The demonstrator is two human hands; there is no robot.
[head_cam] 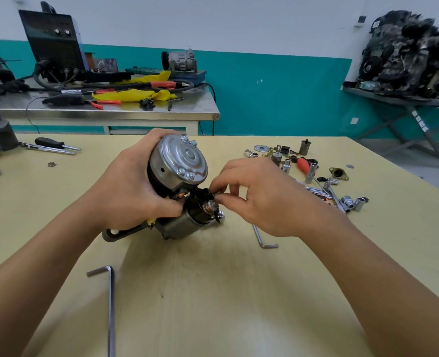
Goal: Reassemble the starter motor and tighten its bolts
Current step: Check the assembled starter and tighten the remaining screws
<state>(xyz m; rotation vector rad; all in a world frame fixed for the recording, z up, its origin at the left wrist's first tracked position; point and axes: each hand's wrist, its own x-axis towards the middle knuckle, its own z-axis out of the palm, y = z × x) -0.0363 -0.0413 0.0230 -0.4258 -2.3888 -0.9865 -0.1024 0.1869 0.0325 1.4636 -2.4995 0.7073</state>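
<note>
The starter motor [178, 161] stands tilted on the yellow table [213, 292], its round silver end cap with bolts facing me. Below the cap sits the dark solenoid [187, 222] with copper terminals. My left hand [133, 186] grips the motor body from the left, fingers wrapped behind it and thumb near the solenoid. My right hand [259, 199] pinches a small dark part [214, 193] at the solenoid's terminal stud with thumb and forefinger; what the part is stays too small to tell.
A long hex key [110, 300] lies in front on the left, a smaller hex key [263, 239] under my right wrist. Sockets, washers and a red-handled tool [303, 164] are scattered at right. Screwdrivers [53, 146] lie far left. A steel bench [110, 109] stands behind.
</note>
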